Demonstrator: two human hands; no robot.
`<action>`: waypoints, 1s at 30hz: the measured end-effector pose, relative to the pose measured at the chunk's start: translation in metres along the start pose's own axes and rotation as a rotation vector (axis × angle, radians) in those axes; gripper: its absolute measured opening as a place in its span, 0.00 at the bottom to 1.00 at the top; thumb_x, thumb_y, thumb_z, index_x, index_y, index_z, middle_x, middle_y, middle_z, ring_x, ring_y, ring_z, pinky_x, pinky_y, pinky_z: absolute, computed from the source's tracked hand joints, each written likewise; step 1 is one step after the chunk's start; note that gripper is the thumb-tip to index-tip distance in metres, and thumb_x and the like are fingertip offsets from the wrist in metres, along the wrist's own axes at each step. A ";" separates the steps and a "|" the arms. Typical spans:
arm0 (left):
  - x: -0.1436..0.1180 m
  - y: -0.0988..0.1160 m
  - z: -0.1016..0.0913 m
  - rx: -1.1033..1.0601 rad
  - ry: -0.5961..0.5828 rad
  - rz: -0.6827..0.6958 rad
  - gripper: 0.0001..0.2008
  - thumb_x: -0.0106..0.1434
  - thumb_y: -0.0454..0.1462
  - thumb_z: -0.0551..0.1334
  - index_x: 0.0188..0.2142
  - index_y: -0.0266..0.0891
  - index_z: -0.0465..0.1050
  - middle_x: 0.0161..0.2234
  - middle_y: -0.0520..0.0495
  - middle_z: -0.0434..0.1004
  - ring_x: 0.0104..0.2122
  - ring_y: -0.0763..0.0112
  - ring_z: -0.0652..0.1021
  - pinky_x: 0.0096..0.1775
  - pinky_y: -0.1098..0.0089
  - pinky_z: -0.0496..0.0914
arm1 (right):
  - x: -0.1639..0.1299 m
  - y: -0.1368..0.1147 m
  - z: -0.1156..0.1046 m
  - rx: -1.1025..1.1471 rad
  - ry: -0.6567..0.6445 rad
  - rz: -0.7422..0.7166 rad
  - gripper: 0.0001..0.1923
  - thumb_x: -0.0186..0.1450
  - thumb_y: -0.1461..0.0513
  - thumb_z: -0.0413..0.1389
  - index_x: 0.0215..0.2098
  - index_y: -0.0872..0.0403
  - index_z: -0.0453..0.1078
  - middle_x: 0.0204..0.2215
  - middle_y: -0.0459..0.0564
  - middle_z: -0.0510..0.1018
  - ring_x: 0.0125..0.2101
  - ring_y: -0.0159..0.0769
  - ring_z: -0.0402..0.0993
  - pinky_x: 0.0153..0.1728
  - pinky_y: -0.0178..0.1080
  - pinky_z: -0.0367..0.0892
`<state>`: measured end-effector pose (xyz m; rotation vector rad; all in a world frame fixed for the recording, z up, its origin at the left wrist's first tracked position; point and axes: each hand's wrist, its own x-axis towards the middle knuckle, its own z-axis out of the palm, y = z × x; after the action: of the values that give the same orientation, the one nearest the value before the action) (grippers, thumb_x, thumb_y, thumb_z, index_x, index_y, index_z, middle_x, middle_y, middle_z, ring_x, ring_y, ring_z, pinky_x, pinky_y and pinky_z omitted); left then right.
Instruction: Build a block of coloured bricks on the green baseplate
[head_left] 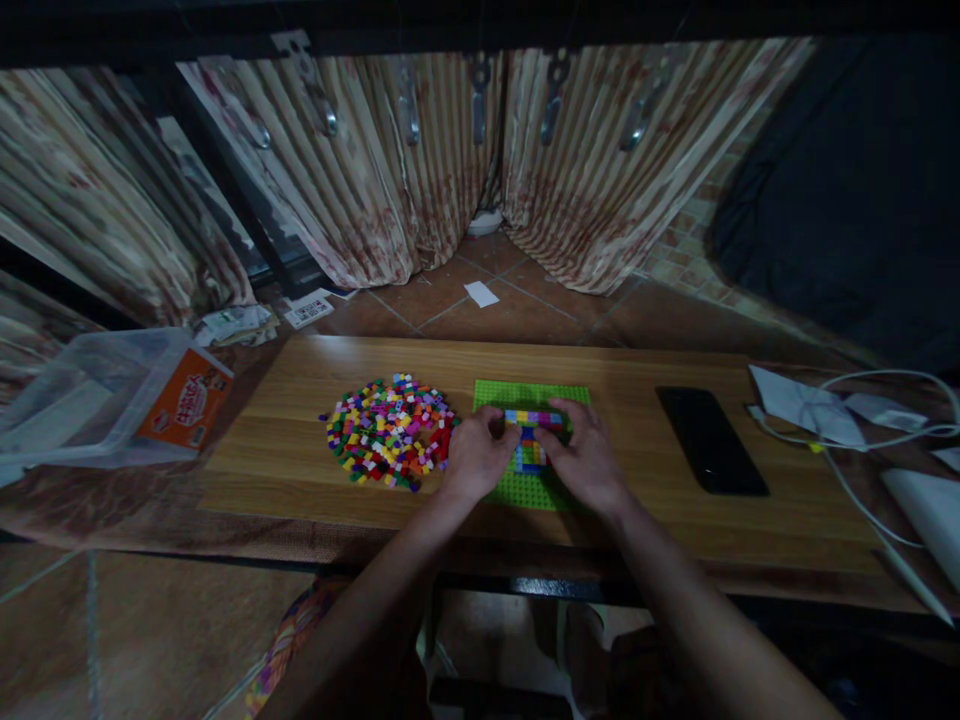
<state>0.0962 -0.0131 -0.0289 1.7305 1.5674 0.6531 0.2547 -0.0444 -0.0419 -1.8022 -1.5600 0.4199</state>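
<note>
A green studded baseplate [532,393] lies on the wooden board. On it stands a small structure of toy building bricks [531,417] in blue, yellow, purple, orange and other colours. My left hand [480,452] grips its left side, thumb and fingers bent against the bricks. From the right, my right hand [586,455] closes on the same structure, its index finger reaching along the far edge and its thumb on the near part. My fingers hide parts of the bricks. Left of my left hand spreads a pile of loose multicoloured bricks [390,428].
A black phone [711,440] lies on the wooden board [277,450] at the right. Beyond it are a white cable [847,465] and papers [806,405]. A clear plastic box [97,400] with an orange label stands at the left. Curtains [360,170] hang behind.
</note>
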 end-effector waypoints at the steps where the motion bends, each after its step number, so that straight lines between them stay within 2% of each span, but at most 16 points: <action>1: 0.000 0.000 0.000 0.003 0.000 -0.003 0.15 0.60 0.42 0.61 0.43 0.35 0.75 0.33 0.46 0.80 0.32 0.68 0.78 0.35 0.72 0.69 | -0.001 0.000 0.002 0.010 -0.023 0.012 0.24 0.60 0.55 0.54 0.53 0.55 0.68 0.51 0.58 0.71 0.54 0.48 0.64 0.56 0.53 0.59; 5: -0.001 0.002 -0.001 0.020 0.000 0.003 0.15 0.61 0.42 0.60 0.44 0.35 0.75 0.35 0.45 0.80 0.33 0.68 0.78 0.35 0.72 0.69 | 0.000 -0.001 0.005 0.030 -0.054 0.046 0.24 0.60 0.55 0.53 0.53 0.56 0.68 0.51 0.58 0.71 0.53 0.47 0.65 0.56 0.51 0.60; 11: -0.002 0.005 -0.002 0.018 -0.018 -0.031 0.15 0.61 0.41 0.60 0.44 0.35 0.75 0.31 0.47 0.79 0.30 0.69 0.78 0.32 0.73 0.68 | 0.001 0.002 0.009 0.074 -0.076 0.064 0.22 0.60 0.55 0.53 0.50 0.54 0.70 0.48 0.56 0.74 0.49 0.46 0.69 0.55 0.51 0.61; 18: 0.000 0.002 0.003 -0.005 0.021 -0.042 0.15 0.60 0.41 0.60 0.44 0.36 0.75 0.33 0.46 0.80 0.31 0.69 0.78 0.34 0.72 0.70 | 0.003 0.007 0.014 0.148 -0.094 0.111 0.21 0.59 0.56 0.54 0.50 0.52 0.71 0.45 0.53 0.77 0.45 0.43 0.72 0.51 0.50 0.64; 22: 0.001 -0.002 0.002 -0.065 -0.028 -0.037 0.15 0.61 0.42 0.60 0.43 0.35 0.75 0.34 0.46 0.80 0.33 0.68 0.79 0.35 0.72 0.70 | 0.003 0.009 0.012 0.207 -0.104 0.106 0.20 0.60 0.55 0.54 0.49 0.51 0.71 0.47 0.52 0.77 0.46 0.43 0.72 0.51 0.50 0.65; 26: 0.002 -0.001 -0.003 -0.074 -0.074 -0.013 0.13 0.65 0.41 0.55 0.40 0.37 0.75 0.35 0.46 0.80 0.34 0.69 0.78 0.36 0.72 0.70 | 0.004 0.008 0.009 0.225 -0.112 0.139 0.22 0.62 0.48 0.52 0.48 0.51 0.72 0.46 0.53 0.78 0.46 0.43 0.73 0.50 0.49 0.65; 30: 0.003 0.003 -0.006 0.006 -0.079 -0.033 0.16 0.68 0.39 0.49 0.35 0.37 0.74 0.34 0.45 0.80 0.34 0.69 0.78 0.35 0.72 0.69 | 0.004 0.005 0.012 0.101 -0.078 0.136 0.26 0.62 0.45 0.52 0.48 0.53 0.72 0.44 0.56 0.78 0.45 0.45 0.73 0.49 0.52 0.65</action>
<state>0.0938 -0.0094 -0.0230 1.7102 1.5415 0.5584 0.2509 -0.0373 -0.0532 -1.8380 -1.4462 0.6294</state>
